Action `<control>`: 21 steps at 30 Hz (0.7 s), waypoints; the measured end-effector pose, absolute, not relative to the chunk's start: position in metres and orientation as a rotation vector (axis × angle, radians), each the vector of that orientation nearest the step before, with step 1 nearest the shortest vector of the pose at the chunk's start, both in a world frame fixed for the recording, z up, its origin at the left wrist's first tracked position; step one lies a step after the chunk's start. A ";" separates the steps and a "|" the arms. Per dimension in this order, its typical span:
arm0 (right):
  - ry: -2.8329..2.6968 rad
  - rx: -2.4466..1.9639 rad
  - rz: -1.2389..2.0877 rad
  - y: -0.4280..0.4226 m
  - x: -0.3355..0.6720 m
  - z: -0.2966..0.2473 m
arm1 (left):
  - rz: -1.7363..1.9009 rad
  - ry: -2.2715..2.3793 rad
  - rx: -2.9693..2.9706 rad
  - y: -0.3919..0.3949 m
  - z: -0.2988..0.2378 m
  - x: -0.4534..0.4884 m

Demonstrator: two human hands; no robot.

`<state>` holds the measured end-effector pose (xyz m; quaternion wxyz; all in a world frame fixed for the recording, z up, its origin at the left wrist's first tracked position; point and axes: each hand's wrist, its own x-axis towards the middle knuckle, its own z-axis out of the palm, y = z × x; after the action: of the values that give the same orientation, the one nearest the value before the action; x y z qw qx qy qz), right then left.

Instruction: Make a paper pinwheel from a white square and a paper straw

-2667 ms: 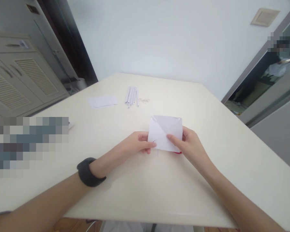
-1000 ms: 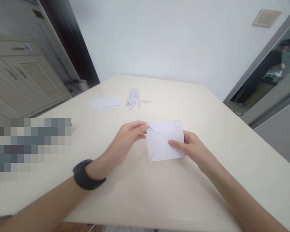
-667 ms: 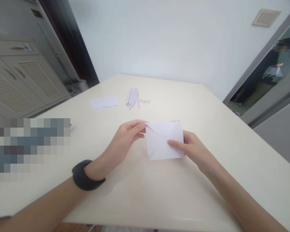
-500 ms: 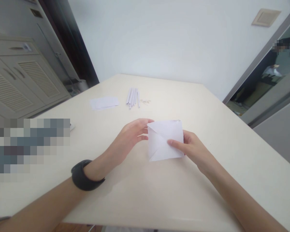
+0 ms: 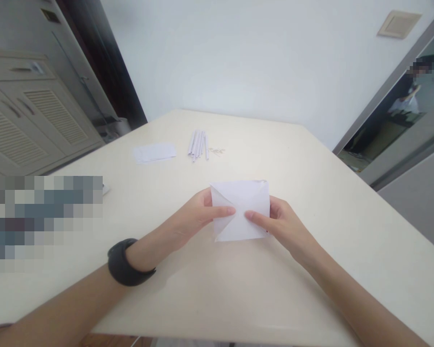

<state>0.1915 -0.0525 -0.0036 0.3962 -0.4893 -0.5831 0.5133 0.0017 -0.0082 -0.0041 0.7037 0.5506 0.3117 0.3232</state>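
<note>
A folded white paper (image 5: 251,197), shaped like an envelope with diagonal folds on its left side, is held above the table. My left hand (image 5: 206,209) grips its left edge, thumb on the front face near the middle. At the opposite edge, my right hand (image 5: 278,217) pinches the paper, with its thumb also on the front. The other fingers of both hands are mostly hidden behind the paper. A black band (image 5: 127,262) circles my left wrist.
Several rolled white paper tubes (image 5: 198,144) lie farther back on the white table (image 5: 217,299), beside small thin brownish pieces (image 5: 217,151). Flat white sheets (image 5: 154,153) lie left of them. A blurred-out area covers the table's left side. Through an opening at right, a person (image 5: 407,96) is visible.
My left hand has closed on the paper's left edge, its thumb now on the front. The paper and my right hand have shifted slightly left.
</note>
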 end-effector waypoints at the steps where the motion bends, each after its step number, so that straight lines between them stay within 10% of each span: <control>1: -1.488 -1.234 1.299 -0.053 0.191 -0.004 | 0.708 0.702 1.236 -0.008 -0.005 0.002; 21: -1.417 -1.199 1.185 -0.052 0.192 0.002 | 0.806 0.807 1.339 -0.015 -0.007 0.005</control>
<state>0.1923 -0.0519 0.0021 0.4526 -0.4855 -0.5738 0.4798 0.0046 -0.0150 -0.0067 0.6376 0.5863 0.3536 0.3530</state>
